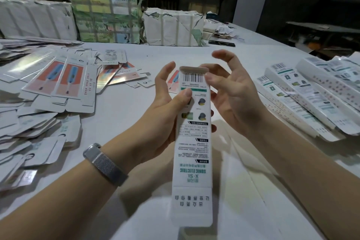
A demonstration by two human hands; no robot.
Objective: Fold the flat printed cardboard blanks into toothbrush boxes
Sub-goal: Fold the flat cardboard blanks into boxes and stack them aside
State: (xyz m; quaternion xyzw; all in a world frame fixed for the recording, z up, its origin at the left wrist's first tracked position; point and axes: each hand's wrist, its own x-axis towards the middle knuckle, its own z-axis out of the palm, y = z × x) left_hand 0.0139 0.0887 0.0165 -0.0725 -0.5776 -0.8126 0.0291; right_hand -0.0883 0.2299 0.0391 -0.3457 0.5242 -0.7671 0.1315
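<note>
a person's left hand (165, 103) is gripping a light, easily creased toothbrush box (193, 132) above the table (136, 119), best held along its long edges, while the right hand (231, 91) is hovering released beside its top.

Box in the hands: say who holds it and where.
The left hand grips the box on its upper half, thumb on the printed face just below the barcode. The right hand is open beside the top end; contact cannot be told.
</note>
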